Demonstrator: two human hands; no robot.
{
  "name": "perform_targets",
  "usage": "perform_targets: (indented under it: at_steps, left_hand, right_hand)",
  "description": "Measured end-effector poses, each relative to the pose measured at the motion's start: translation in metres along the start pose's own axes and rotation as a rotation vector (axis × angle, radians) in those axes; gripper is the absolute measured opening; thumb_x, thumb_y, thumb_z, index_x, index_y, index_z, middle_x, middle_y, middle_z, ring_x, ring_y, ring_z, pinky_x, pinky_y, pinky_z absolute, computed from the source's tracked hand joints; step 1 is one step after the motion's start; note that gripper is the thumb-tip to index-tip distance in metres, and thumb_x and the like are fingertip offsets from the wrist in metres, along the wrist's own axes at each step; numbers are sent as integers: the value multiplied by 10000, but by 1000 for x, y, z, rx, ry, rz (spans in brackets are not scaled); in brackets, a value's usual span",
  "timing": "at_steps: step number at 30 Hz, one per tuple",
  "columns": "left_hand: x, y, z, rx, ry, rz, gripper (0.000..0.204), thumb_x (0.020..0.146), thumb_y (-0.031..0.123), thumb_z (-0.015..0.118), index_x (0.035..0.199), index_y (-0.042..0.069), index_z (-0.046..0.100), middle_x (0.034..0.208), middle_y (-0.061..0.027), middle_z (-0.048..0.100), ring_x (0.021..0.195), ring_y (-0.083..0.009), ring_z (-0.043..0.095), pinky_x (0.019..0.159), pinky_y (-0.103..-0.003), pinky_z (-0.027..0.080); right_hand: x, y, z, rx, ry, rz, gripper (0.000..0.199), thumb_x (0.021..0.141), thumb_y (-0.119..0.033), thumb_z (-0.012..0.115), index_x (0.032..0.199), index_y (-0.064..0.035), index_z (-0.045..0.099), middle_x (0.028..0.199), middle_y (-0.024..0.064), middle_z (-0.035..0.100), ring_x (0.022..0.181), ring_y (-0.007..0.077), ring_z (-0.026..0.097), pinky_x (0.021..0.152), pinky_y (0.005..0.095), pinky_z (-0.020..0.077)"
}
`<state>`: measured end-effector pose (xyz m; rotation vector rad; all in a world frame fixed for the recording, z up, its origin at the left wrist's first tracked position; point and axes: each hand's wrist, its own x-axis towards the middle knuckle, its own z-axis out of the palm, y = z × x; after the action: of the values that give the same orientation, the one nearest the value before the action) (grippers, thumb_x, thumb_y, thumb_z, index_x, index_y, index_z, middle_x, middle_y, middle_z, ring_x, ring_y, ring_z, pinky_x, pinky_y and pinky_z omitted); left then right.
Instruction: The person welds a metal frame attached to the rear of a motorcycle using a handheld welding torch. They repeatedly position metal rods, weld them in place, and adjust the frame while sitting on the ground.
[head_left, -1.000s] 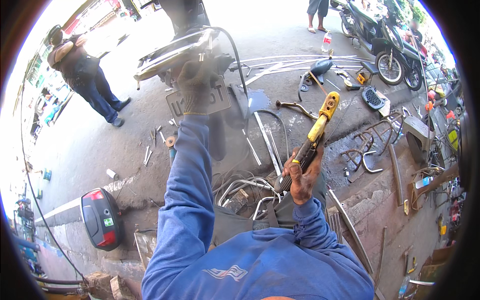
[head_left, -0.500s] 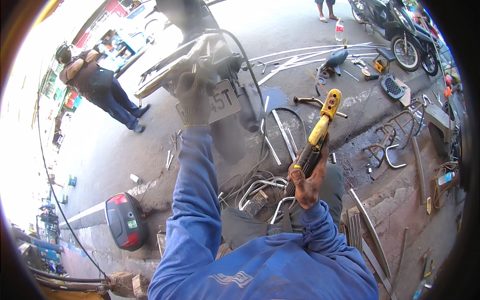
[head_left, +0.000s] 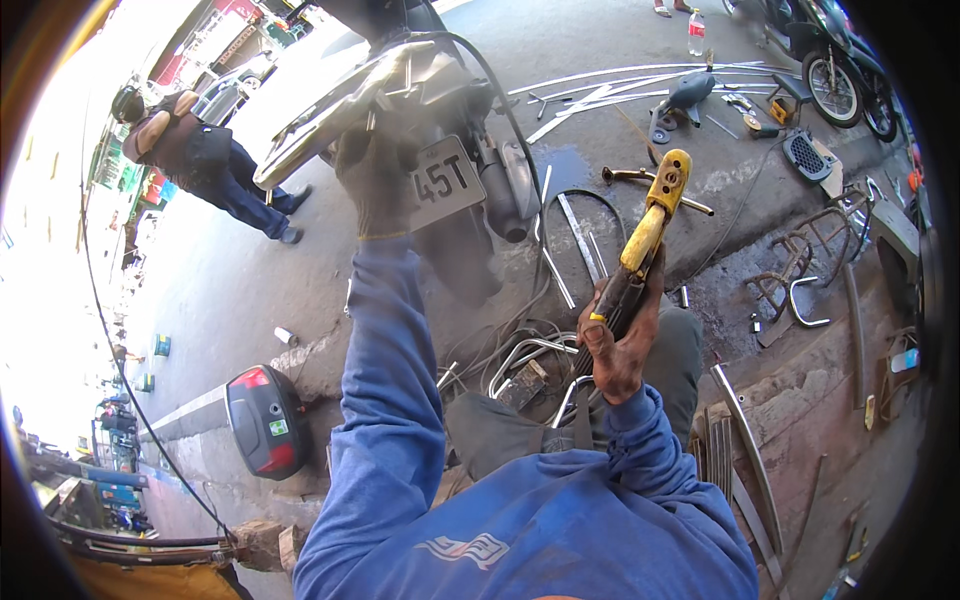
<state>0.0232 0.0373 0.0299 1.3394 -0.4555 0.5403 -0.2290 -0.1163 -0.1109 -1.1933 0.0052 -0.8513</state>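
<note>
My left hand (head_left: 378, 175), in a grey work glove, reaches up to the underside of the motorcycle's rear rack (head_left: 330, 125). Its fingers are closed near a thin metal piece, but a smudge on the view hides what they hold. Beside the glove is a white licence plate (head_left: 447, 185) on the motorcycle's tail, with the exhaust (head_left: 510, 195) to its right. In my bare right hand (head_left: 622, 345) is a yellow and black welding electrode holder (head_left: 645, 240), its head pointing up and away. A thin rod (head_left: 637, 135) sticks out from that head toward the upper left.
Bent metal tubes (head_left: 525, 355) and cables lie by my knees. Long metal strips (head_left: 600, 100) stretch across the ground ahead. A black and red top box (head_left: 265, 420) stands at left, and a person (head_left: 200, 155) stands beyond it. Rusty frames (head_left: 790, 265) lie at right.
The whole view has shifted slightly, so the ground objects sit a little further right. My left hand stays at the rack; my right hand still grips the electrode holder.
</note>
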Motion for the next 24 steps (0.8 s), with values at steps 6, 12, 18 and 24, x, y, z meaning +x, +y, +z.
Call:
perform_targets:
  at_steps: [6,12,18,24]
  left_hand:
    - [4,-13,-9,9,-11,-8,228,880,145,777,782,63,588,595,-71,606,476,-125,541,444,-252,408]
    - [5,-18,-10,86,-30,144,222,910,175,752,780,47,625,593,-69,607,479,-111,529,442,-249,392]
    - [-11,13,6,10,-22,7,225,929,185,733,782,37,649,581,-54,616,479,-111,537,453,-259,402]
    - [-15,25,7,-92,-37,-61,195,928,177,732,835,19,668,621,-65,661,481,-97,558,460,-248,432]
  right_hand:
    - [5,2,-2,-42,-2,-27,1266,770,-578,826,1587,39,82,1464,185,376,1317,266,426,1094,383,382]
    - [2,-1,-1,-44,-22,31,1272,762,-598,824,1585,44,96,1414,149,398,1245,230,446,1058,357,399]
    - [3,-5,2,59,-73,55,1232,789,-527,833,1611,-72,37,1096,67,483,770,120,549,619,269,512]
    - [5,-17,6,29,-72,37,1146,836,-484,801,1602,-116,32,999,71,491,631,111,553,536,270,501]
